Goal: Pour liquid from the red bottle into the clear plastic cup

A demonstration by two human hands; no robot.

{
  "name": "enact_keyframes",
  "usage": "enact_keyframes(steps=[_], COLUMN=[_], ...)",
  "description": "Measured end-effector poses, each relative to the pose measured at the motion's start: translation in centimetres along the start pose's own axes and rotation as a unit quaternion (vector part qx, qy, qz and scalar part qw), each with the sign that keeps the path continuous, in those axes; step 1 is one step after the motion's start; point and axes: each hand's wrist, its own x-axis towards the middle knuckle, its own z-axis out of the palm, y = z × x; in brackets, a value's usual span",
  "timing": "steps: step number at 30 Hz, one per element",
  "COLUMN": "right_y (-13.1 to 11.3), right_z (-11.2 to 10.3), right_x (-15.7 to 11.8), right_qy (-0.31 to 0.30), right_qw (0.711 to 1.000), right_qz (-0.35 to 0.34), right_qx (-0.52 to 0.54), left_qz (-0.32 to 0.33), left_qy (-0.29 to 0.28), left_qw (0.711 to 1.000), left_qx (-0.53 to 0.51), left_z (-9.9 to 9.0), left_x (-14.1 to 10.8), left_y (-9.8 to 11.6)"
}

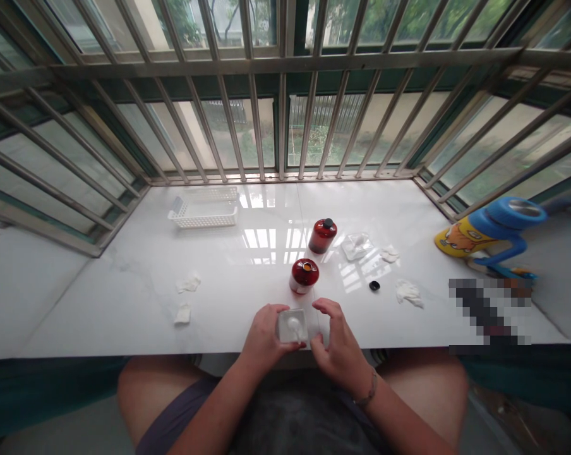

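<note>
My left hand [265, 335] grips a small clear square container [292, 325] with a whitish lump inside, near the counter's front edge. Just right of it, my right hand [335, 338] has its thumb and fingers apart and holds nothing. Beyond the container stands an uncapped dark red bottle [304, 277] with an orange-tinted opening. Farther back is a second red bottle [323, 237] with a black cap on it. A loose black cap [374, 286] lies on the counter to the right.
A white perforated basket [204, 221] sits at the back left. Crumpled tissues [409, 294] and a clear package [357, 246] lie to the right; more white scraps [182, 314] lie left. A yellow and blue flask [479, 230] leans at far right. Barred windows border the white counter [124, 291].
</note>
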Motion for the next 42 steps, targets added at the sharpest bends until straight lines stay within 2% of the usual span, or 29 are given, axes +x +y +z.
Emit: enact_keyframes(steps=[4,8,15,19,27,31,36,42], right_y=[-0.8,-1.1,-1.0,-1.0,-0.8,-1.4,-2.2,-1.9], right_z=[0.9,1.7,0.9,1.0,2.6,1.8,0.2,-0.7], right_x=[0.1,0.5,0.4,0.2,0.7,1.1,1.1,0.4], right_qy=[-0.018,-0.010,-0.015,-0.020,-0.009,0.012,0.069,0.092], right_qw=[1.000,1.000,0.999,1.000,0.999,0.999,0.996,0.990], right_qz=[0.003,0.013,-0.028,-0.007,0.037,0.028,-0.013,-0.025], right_qx=[0.015,0.015,0.025,0.017,0.028,0.039,0.061,0.101], left_qz=[0.009,0.018,0.010,0.021,0.043,0.048,0.036,0.024], left_qy=[-0.004,-0.002,0.005,0.003,0.015,0.023,0.013,0.003], left_qw=[1.000,1.000,1.000,1.000,0.999,0.999,0.999,1.000], left_qx=[-0.005,-0.006,-0.009,-0.005,-0.001,0.001,0.010,0.012], left_z=[-0.1,-0.2,0.1,0.1,0.3,0.4,0.1,0.0], left_x=[0.0,0.1,0.0,0.0,-0.1,0.0,0.0,0.0], left_y=[0.1,0.2,-0.1,0.0,-0.6,-0.5,-0.1,0.0])
